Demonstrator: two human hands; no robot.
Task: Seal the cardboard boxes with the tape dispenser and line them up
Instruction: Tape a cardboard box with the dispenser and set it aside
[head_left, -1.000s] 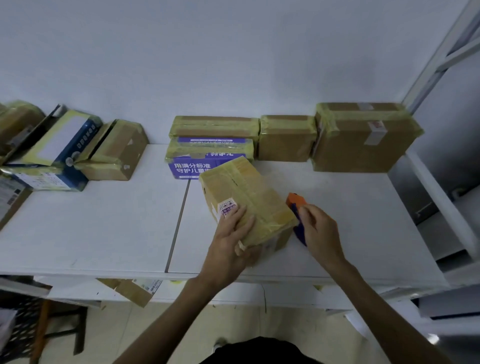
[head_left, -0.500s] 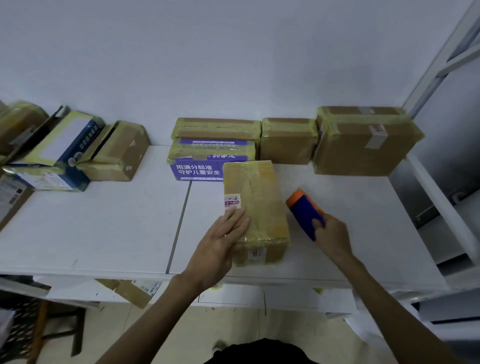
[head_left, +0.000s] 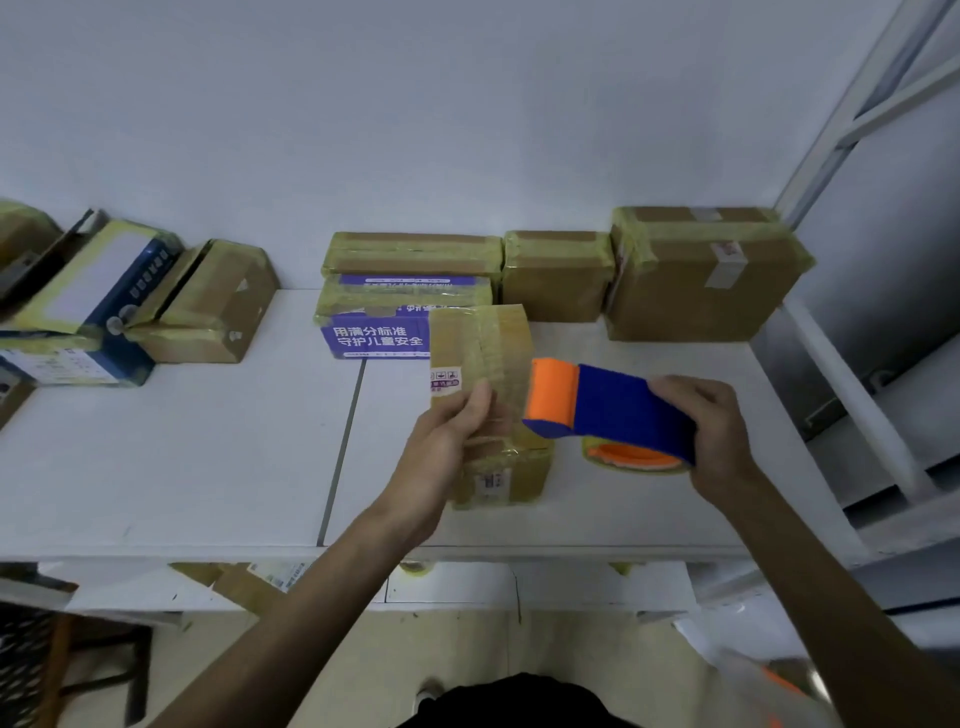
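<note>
On the white bench (head_left: 182, 441), close to its near edge, lies the cardboard box (head_left: 483, 343); the left hand (head_left: 447, 441) rests flat on its near end, grip apart. The right hand (head_left: 711, 431), grip clamped on the tape dispenser (head_left: 608, 405), holds it at the box's right edge. Taped boxes (head_left: 696, 280) line the far wall

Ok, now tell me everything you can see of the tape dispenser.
The tape dispenser looks plastic, with a blue textured body and an orange front end. Beneath the body an orange hub carries a yellowish tape roll. The right hand grips its rear and holds it roughly level above the white table, orange end pointing left over the right edge of the taped cardboard box. Whether it touches the box cannot be told.
</note>
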